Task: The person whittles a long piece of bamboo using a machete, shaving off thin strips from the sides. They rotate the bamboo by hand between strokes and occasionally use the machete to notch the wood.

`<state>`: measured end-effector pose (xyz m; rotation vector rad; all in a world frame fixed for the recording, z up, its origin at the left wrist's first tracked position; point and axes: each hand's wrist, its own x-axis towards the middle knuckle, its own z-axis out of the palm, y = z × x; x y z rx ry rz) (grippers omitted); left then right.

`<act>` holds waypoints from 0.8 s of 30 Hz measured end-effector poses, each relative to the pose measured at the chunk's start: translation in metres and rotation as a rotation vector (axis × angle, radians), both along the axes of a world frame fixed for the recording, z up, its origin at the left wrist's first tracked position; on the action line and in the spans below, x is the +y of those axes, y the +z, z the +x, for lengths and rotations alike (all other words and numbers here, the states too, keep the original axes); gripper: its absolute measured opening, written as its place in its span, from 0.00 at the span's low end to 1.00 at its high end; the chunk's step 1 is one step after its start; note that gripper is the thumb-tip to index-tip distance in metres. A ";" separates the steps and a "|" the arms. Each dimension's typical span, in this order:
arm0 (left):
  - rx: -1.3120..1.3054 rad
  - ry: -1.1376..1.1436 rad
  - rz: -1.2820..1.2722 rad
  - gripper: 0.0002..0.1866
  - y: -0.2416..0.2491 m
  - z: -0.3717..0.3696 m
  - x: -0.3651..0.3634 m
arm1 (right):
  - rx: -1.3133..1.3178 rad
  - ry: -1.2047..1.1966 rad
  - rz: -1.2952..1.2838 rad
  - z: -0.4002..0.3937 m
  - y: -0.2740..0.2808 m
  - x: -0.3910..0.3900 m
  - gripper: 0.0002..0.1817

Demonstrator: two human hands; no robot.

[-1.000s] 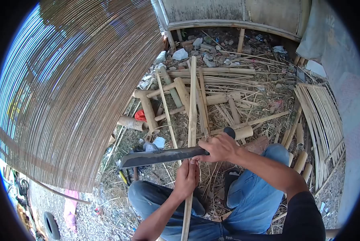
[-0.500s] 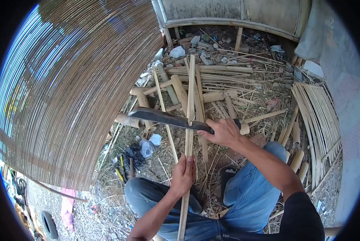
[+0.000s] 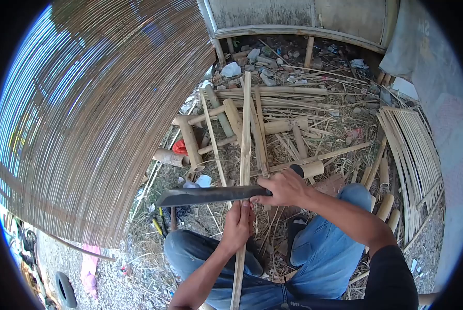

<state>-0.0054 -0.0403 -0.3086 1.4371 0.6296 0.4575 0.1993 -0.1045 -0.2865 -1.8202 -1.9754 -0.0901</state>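
Note:
My left hand (image 3: 237, 225) is closed around a long split bamboo strip (image 3: 246, 124), which runs upright through the view from between my knees. In my right hand (image 3: 284, 188) is the dark handle of a machete (image 3: 211, 195). Its broad blade points left and lies across the strip, just above the fingers of my left hand. The blade covers a short part of the strip. A thinner bamboo strip (image 3: 214, 137) leans to the left of the one I hold.
A slatted bamboo screen (image 3: 82, 129) fills the left side. Ahead lies a bamboo frame (image 3: 233, 119) among loose strips and shavings. Cut bamboo tubes (image 3: 385, 206) and a slatted panel (image 3: 412, 160) are at the right. Yellow-handled tools (image 3: 158, 225) lie by my left knee.
The machete has moved down along the strip toward my left hand, and its blade now lies more level. My left hand stays at nearly the same place on the strip.

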 end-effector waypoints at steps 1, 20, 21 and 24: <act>0.001 0.001 0.001 0.13 -0.007 -0.002 0.001 | 0.001 0.001 0.001 -0.001 -0.002 0.000 0.33; -0.016 0.006 -0.039 0.12 -0.004 -0.002 0.002 | -0.008 -0.036 0.098 0.000 -0.012 0.006 0.34; 0.005 -0.011 0.037 0.12 -0.006 -0.001 0.003 | -0.041 0.002 0.086 0.000 -0.010 0.005 0.35; 0.063 -0.028 0.047 0.13 -0.004 -0.008 -0.007 | -0.074 -0.074 0.146 0.046 -0.009 0.022 0.32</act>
